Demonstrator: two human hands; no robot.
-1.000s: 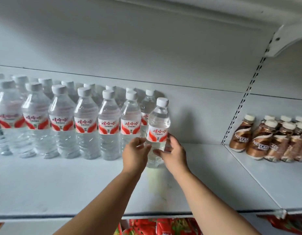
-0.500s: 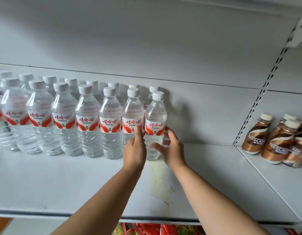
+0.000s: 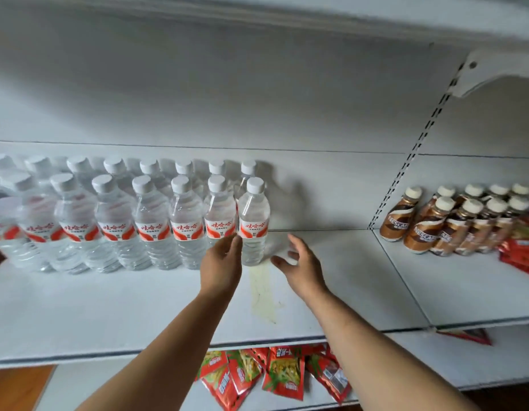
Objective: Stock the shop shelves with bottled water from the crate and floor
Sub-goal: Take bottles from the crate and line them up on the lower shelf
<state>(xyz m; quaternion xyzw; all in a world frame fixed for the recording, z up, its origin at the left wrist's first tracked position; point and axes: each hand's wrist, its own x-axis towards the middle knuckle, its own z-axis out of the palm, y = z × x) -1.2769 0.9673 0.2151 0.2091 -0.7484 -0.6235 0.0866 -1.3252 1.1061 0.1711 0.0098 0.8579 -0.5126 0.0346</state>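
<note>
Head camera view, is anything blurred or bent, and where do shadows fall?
Head view: the leftmost water bottles are smeared by blur; the slotted upright leans from wide-angle distortion; a soft shadow lies on the back panel right of the end bottle; light is even, no hard glare.

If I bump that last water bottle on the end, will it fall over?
Probably not from a light bump: the end bottle looks full, so likely heavy. But it is tall and narrow with open shelf on its right, so a hard shove might tip it.
</note>
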